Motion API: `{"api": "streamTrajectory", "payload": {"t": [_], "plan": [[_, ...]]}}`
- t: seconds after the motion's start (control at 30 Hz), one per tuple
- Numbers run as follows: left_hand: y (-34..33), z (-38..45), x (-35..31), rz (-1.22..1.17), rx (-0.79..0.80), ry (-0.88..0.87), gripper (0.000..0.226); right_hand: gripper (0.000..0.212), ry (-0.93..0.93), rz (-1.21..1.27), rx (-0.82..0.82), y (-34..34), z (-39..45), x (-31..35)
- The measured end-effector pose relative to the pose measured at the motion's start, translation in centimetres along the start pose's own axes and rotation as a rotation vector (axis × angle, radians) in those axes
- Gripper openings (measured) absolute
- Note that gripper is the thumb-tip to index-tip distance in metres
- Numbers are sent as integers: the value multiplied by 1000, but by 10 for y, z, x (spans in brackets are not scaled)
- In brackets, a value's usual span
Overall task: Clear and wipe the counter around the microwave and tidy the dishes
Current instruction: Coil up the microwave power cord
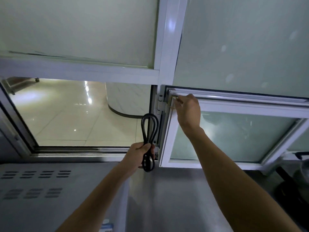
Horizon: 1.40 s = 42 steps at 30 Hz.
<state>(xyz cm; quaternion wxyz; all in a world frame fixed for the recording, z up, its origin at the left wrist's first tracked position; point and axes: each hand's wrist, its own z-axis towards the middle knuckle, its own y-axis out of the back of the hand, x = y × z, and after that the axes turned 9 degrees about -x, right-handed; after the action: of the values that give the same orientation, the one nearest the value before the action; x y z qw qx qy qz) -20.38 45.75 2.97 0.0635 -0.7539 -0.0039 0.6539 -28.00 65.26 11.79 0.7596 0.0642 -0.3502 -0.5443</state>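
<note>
A coiled cord (149, 141) is being gripped by the left hand (139, 154); a window latch (173, 100) is being pinched by the right hand (189, 111). Clearing seems underway; stowing the cord probably follows.

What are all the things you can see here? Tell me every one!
Cord: one, black, looped, held up in front of the window opening.
Microwave: one, grey, vented top, lower left.
Counter: one, grey metal, bottom middle.
Window sash: one, white frame with frosted glass, swung open at right.
Hinge: one, white, on the post beside the sash.
Frosted panes: two, pale green, above.
Dark objects: black, far right, too dim to name or count.
Left hand: grips the cord.
Right hand: fingers at the sash's top left corner.
</note>
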Motion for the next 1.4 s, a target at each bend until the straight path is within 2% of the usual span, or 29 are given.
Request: {"api": "streamTrajectory", "payload": {"t": [0.17,0.6,0.73,0.93,1.17,1.4], "plan": [[-7,6,2,-5,40,-2,26,18,48,-36,-6,-1,3,0],[-10,3,16,-28,25,14,29,20,-38,186,11,5,11,5],[-4,-5,24,-41,18,-2,26,12,-21,228,-12,14,-6,12],[7,-24,41,-85,17,-49,24,6,-330,335,121,43,-80,2],[3,-54,75,177,95,-94,21,9,-692,465,195,75,-166,-21],[-9,-81,98,521,86,-61,29,6,-1001,695,260,110,-229,-42]]}}
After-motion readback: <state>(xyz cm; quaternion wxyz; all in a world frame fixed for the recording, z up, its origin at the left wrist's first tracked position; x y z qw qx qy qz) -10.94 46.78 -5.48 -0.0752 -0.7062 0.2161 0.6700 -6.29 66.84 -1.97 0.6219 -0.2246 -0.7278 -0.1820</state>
